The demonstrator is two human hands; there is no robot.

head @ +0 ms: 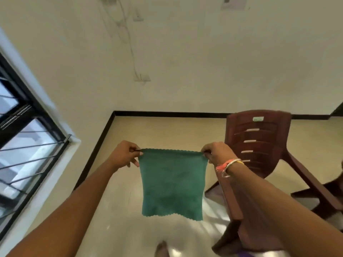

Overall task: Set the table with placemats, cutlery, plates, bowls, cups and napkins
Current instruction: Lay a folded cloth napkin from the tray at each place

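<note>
A green cloth napkin (172, 184) with scalloped edges hangs flat in the air in front of me, above the floor. My left hand (125, 154) pinches its top left corner. My right hand (218, 152), with bangles on the wrist, pinches its top right corner. The top edge is stretched straight between the two hands and the rest hangs down freely. No table, plates, cutlery or cups are in view.
A dark red plastic chair (259, 143) stands to the right, close behind my right arm. A barred window (24, 145) fills the left wall. Beige tiled floor (157, 132) runs to a cream wall with a black skirting. A foot (162, 247) shows at the bottom.
</note>
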